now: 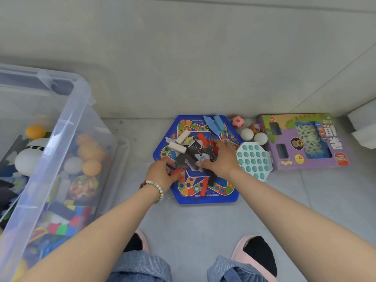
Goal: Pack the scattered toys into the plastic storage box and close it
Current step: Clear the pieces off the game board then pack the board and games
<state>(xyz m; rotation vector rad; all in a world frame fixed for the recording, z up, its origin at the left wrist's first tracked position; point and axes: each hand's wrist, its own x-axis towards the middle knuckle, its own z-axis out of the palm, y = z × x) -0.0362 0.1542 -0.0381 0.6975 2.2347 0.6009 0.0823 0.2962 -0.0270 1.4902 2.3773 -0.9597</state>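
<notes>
Both grips are on the pile of puzzle pieces [193, 152] atop the blue hexagonal game board [203, 198] at frame centre. The left grip [162, 173] curls round a red block [178, 171]; the right grip [220, 157] lies spread flat, holding nothing. The open plastic storage box [67, 127], part filled, sits at left. Scooped hastily, loose pieces may slide off and scatter across the floor [193, 220].

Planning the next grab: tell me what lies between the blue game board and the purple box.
In the head view: a teal bubble toy, two white balls, a pink football and a small brown figure.
</notes>
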